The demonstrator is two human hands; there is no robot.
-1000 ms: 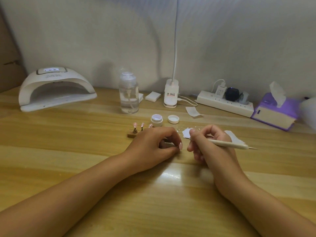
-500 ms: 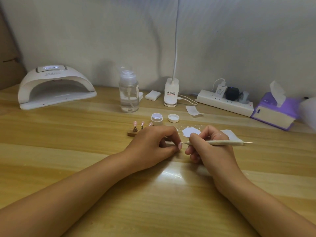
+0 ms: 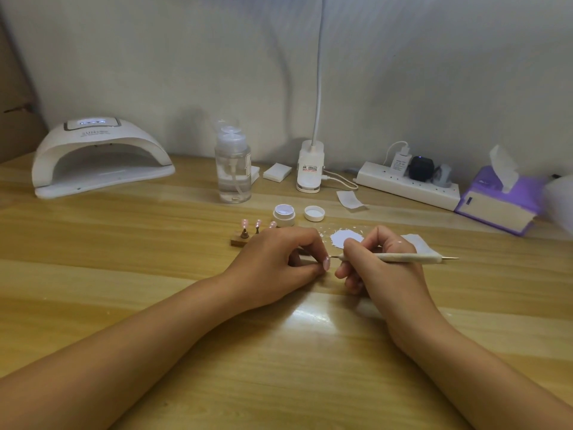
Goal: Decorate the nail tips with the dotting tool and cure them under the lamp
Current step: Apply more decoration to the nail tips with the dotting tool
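Pink nail tip [image 3: 326, 263] sits pinched in left hand [image 3: 276, 259], middle of table [image 3: 124, 274] | right hand [image 3: 381, 271] grips dotting tool [image 3: 400, 258], point just at the tip | white lamp [image 3: 102, 156] sits at far-left corner.

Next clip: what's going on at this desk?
A person is decorating a nail tip. The left hand pinches it low over the table while the right hand holds the dotting tool like a pen, its point right at it. White paste is smeared on the table just behind, near an open jar. Three more tips sit on a stand; the lamp stands far left.
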